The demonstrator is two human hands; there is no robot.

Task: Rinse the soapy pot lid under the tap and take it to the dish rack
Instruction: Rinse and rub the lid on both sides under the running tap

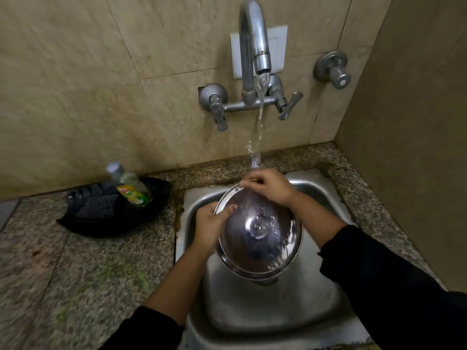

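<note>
A round steel pot lid (pixel 259 236) with a central knob is held over the steel sink (pixel 252 311), tilted toward me. Water runs from the wall tap (pixel 255 46) and falls onto the lid's far edge, spreading over its surface. My left hand (pixel 211 223) grips the lid's left rim, thumb on top. At the far rim, right under the stream, my right hand (pixel 267 186) pinches the edge. Both forearms are bare, with dark sleeves pushed up. No dish rack is in view.
A black tray (pixel 75 223) on the granite counter to the left holds a dish soap bottle (pixel 130 186) and a dark scrub pad (pixel 98 207). Tap handles (pixel 288 106) stick out below the spout. A side wall stands close on the right.
</note>
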